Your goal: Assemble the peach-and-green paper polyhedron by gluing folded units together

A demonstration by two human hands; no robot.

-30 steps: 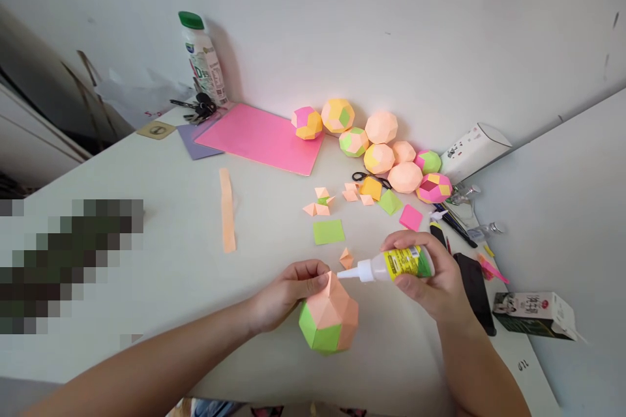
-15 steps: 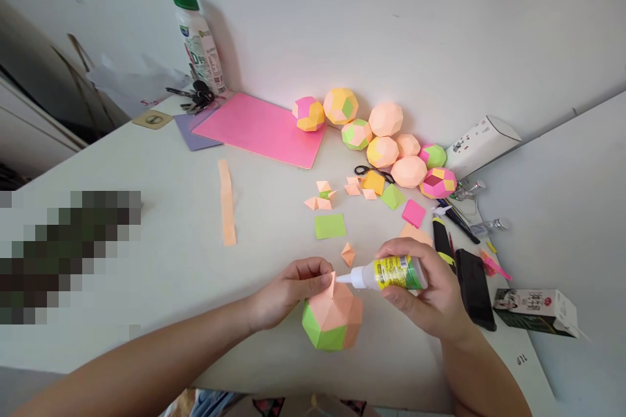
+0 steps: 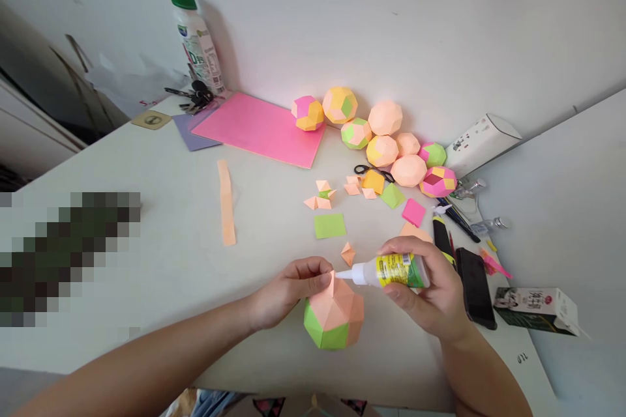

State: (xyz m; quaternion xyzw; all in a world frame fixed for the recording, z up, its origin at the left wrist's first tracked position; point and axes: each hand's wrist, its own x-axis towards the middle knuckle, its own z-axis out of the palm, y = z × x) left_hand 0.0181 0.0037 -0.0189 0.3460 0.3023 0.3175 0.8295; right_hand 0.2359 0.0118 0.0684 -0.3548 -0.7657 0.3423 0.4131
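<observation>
My left hand [image 3: 296, 287] pinches the upper part of a peach and green folded paper ball [image 3: 337, 316], next to a peach flap [image 3: 333, 285] that sticks up from it. My right hand [image 3: 435, 293] is closed around a glue bottle [image 3: 398, 270] with a yellow and green label, held on its side. The bottle's white nozzle points left, its tip at the raised flap; whether glue is coming out is too small to tell. A small folded peach piece [image 3: 347, 253] lies just beyond the ball.
Several finished paper balls [image 3: 385, 118] sit along the wall, with scissors [image 3: 362, 170] beside them. Small folded pieces [image 3: 323, 202], a green sheet [image 3: 330, 226] and a peach strip [image 3: 226, 202] lie mid-table. A phone [image 3: 474, 287], utility knife [image 3: 441, 240] and milk carton [image 3: 535, 308] stand right.
The paper ball has shifted very slightly to the right, and the glue bottle has moved a touch right with my right hand. My left hand keeps its pinch.
</observation>
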